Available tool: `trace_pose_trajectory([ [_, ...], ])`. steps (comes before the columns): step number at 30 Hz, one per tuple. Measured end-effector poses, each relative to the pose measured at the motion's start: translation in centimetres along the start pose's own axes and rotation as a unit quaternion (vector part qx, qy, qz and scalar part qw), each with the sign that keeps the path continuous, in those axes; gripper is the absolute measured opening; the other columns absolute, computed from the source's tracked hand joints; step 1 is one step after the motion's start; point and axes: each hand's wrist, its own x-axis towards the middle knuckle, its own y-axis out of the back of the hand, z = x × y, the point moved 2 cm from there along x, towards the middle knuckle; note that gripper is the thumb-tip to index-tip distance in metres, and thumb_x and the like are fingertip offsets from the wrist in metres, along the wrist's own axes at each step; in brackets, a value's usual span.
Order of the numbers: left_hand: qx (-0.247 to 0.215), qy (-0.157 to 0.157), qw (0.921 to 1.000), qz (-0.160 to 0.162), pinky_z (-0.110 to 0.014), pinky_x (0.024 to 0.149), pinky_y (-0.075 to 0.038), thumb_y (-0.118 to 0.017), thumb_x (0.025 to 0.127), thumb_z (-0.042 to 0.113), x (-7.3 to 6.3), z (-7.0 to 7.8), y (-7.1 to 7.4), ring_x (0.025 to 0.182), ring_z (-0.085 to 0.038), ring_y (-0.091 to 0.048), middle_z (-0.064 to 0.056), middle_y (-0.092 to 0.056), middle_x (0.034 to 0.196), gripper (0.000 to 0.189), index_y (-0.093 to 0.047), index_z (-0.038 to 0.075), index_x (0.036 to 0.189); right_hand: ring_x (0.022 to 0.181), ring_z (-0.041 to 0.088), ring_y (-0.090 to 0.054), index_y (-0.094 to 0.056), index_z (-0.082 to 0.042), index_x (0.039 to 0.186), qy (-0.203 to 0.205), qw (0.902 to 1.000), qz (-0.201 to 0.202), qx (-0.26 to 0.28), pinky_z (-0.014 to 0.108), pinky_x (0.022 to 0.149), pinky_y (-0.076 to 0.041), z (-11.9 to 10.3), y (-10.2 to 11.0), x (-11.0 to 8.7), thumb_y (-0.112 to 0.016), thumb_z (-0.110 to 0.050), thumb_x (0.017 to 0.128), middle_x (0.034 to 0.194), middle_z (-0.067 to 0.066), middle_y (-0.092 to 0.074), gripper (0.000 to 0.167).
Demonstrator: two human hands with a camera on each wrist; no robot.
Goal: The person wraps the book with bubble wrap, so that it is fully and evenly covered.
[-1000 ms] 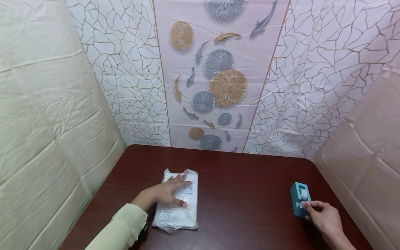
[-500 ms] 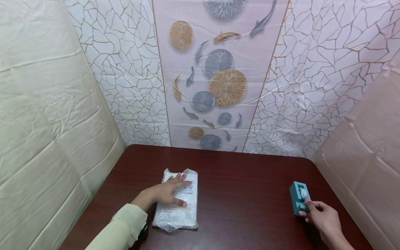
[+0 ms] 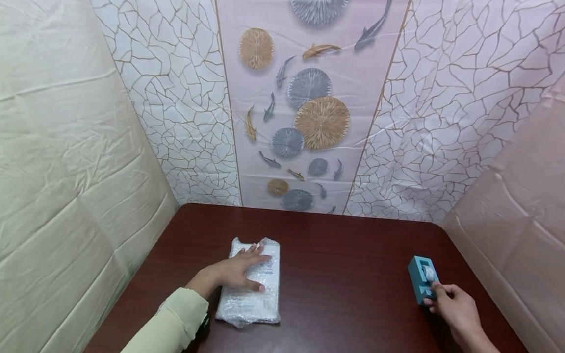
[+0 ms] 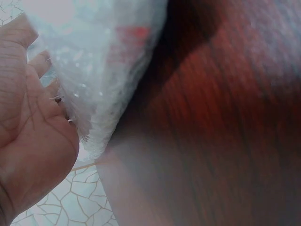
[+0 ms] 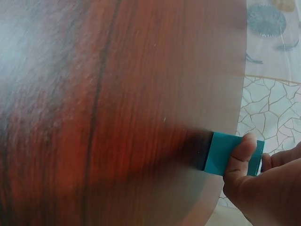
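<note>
A flat white package in bubble wrap lies on the dark red table, printing faintly visible through the wrap. My left hand rests across it with fingers spread. In the left wrist view, the palm is beside the blurred bubble wrap. At the right, a teal tape dispenser with a roll of clear tape stands on the table. My right hand holds its near end between thumb and fingers. The right wrist view shows one digit against the dispenser's teal side; part of the grip is hidden.
The dark red wooden table has rounded far corners. Behind it hangs a patterned cloth with fish and round motifs. Pale cloth walls stand close on the left and right.
My right fingers have shifted from beside the tape roll toward the dispenser's near end, one finger now showing on its side. The dispenser has moved very slightly left. The left hand and package stay still.
</note>
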Motion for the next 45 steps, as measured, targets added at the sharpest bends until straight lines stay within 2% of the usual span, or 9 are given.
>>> trace_pose_trajectory([
  [4,0.0,0.0,1.0,0.001,-0.071,0.137,-0.008,-0.083,0.097,0.048,0.0,0.1,0.2,0.171,-0.051,-0.01,-0.026,-0.012,0.184,0.093,-0.04,0.012,0.171,0.074,0.009,-0.075,-0.052,0.012,0.131,0.002,1.0,-0.008,0.0,0.033,0.068,-0.064,-0.1,0.1,0.0,-0.043,-0.028,0.119,0.099,0.012,-0.074,0.043],
  [13,0.004,0.001,1.0,0.0,-0.071,0.137,-0.008,-0.083,0.097,0.048,-0.1,0.1,0.0,0.171,-0.051,-0.01,-0.026,-0.012,0.184,0.093,-0.04,0.012,0.171,0.077,0.01,-0.076,-0.051,0.01,0.128,0.024,0.9993,-0.013,-0.027,0.028,0.068,-0.062,0.6,0.1,-0.2,-0.04,-0.025,0.119,0.099,0.015,-0.08,0.038],
  [15,0.006,0.001,1.0,0.0,-0.071,0.137,-0.008,-0.083,0.097,0.048,-0.1,0.1,0.0,0.171,-0.051,-0.01,-0.026,-0.012,0.184,0.093,-0.04,0.012,0.171,0.077,0.009,-0.077,-0.051,0.01,0.126,0.031,0.9989,-0.011,-0.033,0.026,0.068,-0.061,0.7,0.0,-0.3,-0.039,-0.023,0.118,0.108,0.027,-0.079,0.037],
  [18,0.004,0.002,1.0,0.0,-0.071,0.137,-0.008,-0.083,0.097,0.048,-0.1,0.2,0.1,0.171,-0.051,-0.011,-0.026,-0.013,0.184,0.093,-0.04,0.012,0.171,0.079,0.008,-0.077,-0.051,0.009,0.123,0.038,0.9982,-0.019,-0.041,0.024,0.07,-0.061,1.0,0.0,-0.3,-0.037,-0.022,0.117,0.139,0.041,-0.067,0.035],
  [20,0.002,0.003,1.0,0.001,-0.07,0.137,-0.008,-0.083,0.097,0.047,-0.2,0.3,0.1,0.171,-0.051,-0.011,-0.026,-0.013,0.184,0.093,-0.04,0.012,0.171,0.08,0.005,-0.078,-0.05,0.008,0.121,0.044,0.9974,-0.029,-0.048,0.021,0.072,-0.061,1.1,0.1,-0.3,-0.034,-0.023,0.117,0.156,0.042,-0.054,0.035],
  [22,0.0,0.004,1.0,0.001,-0.07,0.137,-0.008,-0.083,0.097,0.047,-0.2,0.3,0.1,0.171,-0.051,-0.01,-0.026,-0.013,0.184,0.093,-0.04,0.012,0.171,0.082,0.004,-0.078,-0.049,0.008,0.119,0.048,0.9968,-0.039,-0.051,0.019,0.073,-0.061,1.3,0.2,-0.3,-0.032,-0.024,0.118,0.161,0.042,-0.047,0.036],
  [26,0.001,0.002,1.0,0.002,-0.071,0.137,-0.008,-0.083,0.097,0.048,-0.2,0.3,0.0,0.171,-0.05,-0.01,-0.027,-0.013,0.183,0.094,-0.04,0.011,0.171,0.083,0.003,-0.078,-0.046,0.008,0.115,0.055,0.9969,-0.042,-0.038,0.021,0.076,-0.064,1.5,0.1,-0.3,-0.03,-0.022,0.119,0.165,0.043,-0.039,0.034],
  [34,0.006,0.001,1.0,0.003,-0.071,0.137,-0.007,-0.083,0.097,0.048,-0.1,0.1,0.0,0.171,-0.051,-0.01,-0.027,-0.012,0.183,0.093,-0.039,0.011,0.171,0.085,0.0,-0.079,-0.046,0.009,0.105,0.072,0.9963,-0.046,0.011,0.025,0.085,-0.067,1.9,0.1,-0.3,-0.031,-0.01,0.116,0.168,0.044,-0.036,0.027],
  [45,0.004,0.0,1.0,0.0,-0.073,0.136,-0.007,-0.083,0.097,0.045,-0.2,0.5,0.0,0.171,-0.053,-0.011,-0.029,-0.013,0.183,0.092,-0.04,0.009,0.171,0.087,0.0,-0.078,-0.047,0.008,0.103,0.056,0.9961,-0.053,0.042,0.027,0.086,-0.067,2.3,0.2,-0.2,-0.032,-0.011,0.116,0.169,0.041,-0.036,0.027],
])
